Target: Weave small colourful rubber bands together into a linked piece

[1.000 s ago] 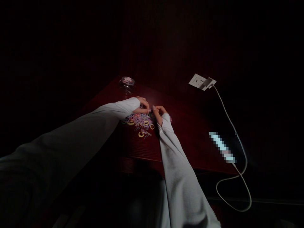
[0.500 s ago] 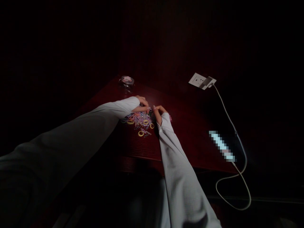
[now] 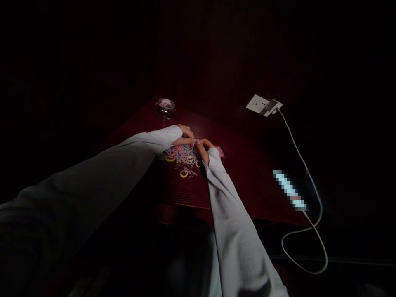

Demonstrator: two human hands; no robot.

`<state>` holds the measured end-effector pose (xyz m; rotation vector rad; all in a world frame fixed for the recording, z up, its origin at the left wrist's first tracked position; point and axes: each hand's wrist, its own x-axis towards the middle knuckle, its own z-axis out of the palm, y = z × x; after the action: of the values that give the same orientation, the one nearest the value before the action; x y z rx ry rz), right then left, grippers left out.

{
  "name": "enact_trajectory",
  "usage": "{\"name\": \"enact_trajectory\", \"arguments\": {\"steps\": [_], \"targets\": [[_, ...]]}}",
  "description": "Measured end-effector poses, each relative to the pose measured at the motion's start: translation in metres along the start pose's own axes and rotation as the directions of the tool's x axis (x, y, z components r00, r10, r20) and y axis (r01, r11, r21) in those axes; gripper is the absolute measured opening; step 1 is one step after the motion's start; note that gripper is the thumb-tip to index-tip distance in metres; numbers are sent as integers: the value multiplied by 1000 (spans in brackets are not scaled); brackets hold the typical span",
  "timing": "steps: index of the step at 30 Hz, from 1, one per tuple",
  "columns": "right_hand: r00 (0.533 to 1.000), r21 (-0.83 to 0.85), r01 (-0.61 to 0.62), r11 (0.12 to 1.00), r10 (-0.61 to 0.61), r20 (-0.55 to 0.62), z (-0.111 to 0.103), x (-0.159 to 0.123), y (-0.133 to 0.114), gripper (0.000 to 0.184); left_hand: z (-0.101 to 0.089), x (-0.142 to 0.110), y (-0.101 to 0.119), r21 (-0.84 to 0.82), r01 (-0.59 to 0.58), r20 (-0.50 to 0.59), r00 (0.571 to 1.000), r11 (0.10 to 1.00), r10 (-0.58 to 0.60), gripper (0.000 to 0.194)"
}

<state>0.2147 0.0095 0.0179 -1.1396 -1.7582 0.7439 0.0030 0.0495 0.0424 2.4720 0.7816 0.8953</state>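
Pastel bands (image 3: 185,156) are heaped, part-hidden by left hand (image 3: 186,135) and right hand (image 3: 204,147), fingertips together, grip unclear; jar (image 3: 166,107) seen far left.

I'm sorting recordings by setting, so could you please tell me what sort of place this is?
Probably a dim indoor room, perhaps in a home: a dark red table, a power socket with a charger plugged in.

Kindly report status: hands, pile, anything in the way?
Left hand and right hand: fingertips close together, grip contents unclear. Hair-tie pile: partly hidden by hands. Lidded jar: beyond, not blocking.
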Motion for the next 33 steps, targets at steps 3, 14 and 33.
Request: {"name": "enact_trajectory", "arguments": {"steps": [3, 14, 33], "targets": [[1000, 3, 3, 1000, -3, -14, 0, 1, 2, 64, 1, 0, -2, -5, -12, 5, 1000, 1000, 12, 36], [1000, -41, -9, 999, 10, 12, -4, 2, 0, 54, 4, -1, -2, -1, -22, -41, 999, 1000, 22, 45], [997, -311, -32, 950, 9, -74, -9, 3, 1, 28, 5, 2, -7, -19, -50, -104, 993, 999, 47, 56]]}}
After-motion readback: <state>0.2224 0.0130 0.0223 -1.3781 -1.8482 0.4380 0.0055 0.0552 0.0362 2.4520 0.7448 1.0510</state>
